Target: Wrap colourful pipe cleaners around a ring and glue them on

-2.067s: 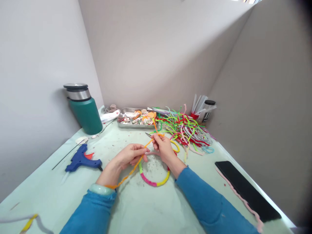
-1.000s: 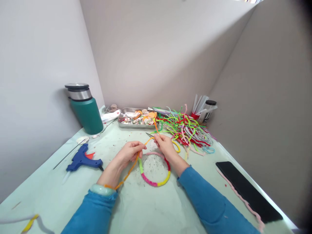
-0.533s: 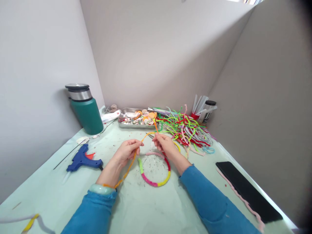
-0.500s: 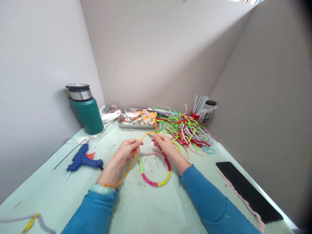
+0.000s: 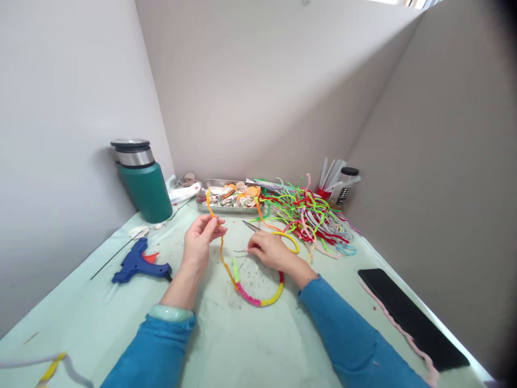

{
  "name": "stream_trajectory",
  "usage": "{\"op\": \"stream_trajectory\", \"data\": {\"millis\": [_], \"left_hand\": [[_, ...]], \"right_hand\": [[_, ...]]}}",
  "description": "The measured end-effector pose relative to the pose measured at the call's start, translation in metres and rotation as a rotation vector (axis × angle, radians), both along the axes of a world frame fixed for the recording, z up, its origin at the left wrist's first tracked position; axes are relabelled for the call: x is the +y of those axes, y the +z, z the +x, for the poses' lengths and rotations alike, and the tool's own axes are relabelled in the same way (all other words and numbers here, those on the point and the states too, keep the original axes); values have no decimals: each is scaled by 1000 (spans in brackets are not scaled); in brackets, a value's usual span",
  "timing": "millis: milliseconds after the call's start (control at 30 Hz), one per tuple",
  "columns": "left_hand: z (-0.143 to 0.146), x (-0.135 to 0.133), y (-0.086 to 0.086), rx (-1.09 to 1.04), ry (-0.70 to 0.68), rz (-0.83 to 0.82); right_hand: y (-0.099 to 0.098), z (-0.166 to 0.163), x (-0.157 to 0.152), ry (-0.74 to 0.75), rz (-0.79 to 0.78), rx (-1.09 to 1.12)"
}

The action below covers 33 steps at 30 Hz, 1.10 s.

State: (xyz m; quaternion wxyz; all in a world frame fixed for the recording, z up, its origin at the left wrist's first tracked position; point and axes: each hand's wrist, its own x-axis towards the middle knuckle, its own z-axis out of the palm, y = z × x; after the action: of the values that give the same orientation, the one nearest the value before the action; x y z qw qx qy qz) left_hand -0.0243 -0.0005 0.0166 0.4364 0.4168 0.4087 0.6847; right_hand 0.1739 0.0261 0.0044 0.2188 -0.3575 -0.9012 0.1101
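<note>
Between the thumb and fingers of my left hand [image 5: 202,234], an orange pipe cleaner [image 5: 224,260] is pinched. Its short end points up, and its long end hangs down to the ring. The open ring of fuzzy pipe cleaner [image 5: 250,300], banded green, pink, yellow and red, lies on the table. My right hand [image 5: 270,250] is closed over the ring's upper part and appears to pinch it there; a thin end sticks out past the fingertips. Behind that hand lie scissors with yellow handles [image 5: 298,247], partly hidden, their blades pointing left.
A metal tray [image 5: 230,210] of small decorations stands at the back, beside a heap of pipe cleaners [image 5: 307,210]. On the left are a blue glue gun [image 5: 137,264] and a green bottle [image 5: 145,191]. A black slab [image 5: 412,318] lies at right.
My right hand has let go of the orange pipe cleaner and dropped to the ring. My left hand has turned upward, and the orange strand now hangs to the right of my wrist.
</note>
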Motion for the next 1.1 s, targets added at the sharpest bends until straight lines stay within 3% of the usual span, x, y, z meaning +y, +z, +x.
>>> {"op": "stream_trajectory", "data": {"millis": [133, 267, 367, 533, 800, 933, 1100], "left_hand": [[2, 1, 1, 150, 150, 176], [3, 0, 1, 575, 256, 289], [1, 1, -3, 834, 289, 261], [-1, 4, -12, 1017, 270, 178], [-2, 6, -21, 1225, 165, 91], [0, 4, -20, 1185, 109, 44], [12, 3, -18, 756, -142, -66]], "right_hand": [[1, 6, 3, -36, -92, 62], [5, 8, 3, -20, -163, 173], [9, 5, 0, 18, -310, 327], [8, -3, -2, 20, -616, 588], [2, -6, 2, 3, -697, 790], [-3, -7, 3, -52, -675, 772], [-9, -13, 2, -35, -702, 791]]}}
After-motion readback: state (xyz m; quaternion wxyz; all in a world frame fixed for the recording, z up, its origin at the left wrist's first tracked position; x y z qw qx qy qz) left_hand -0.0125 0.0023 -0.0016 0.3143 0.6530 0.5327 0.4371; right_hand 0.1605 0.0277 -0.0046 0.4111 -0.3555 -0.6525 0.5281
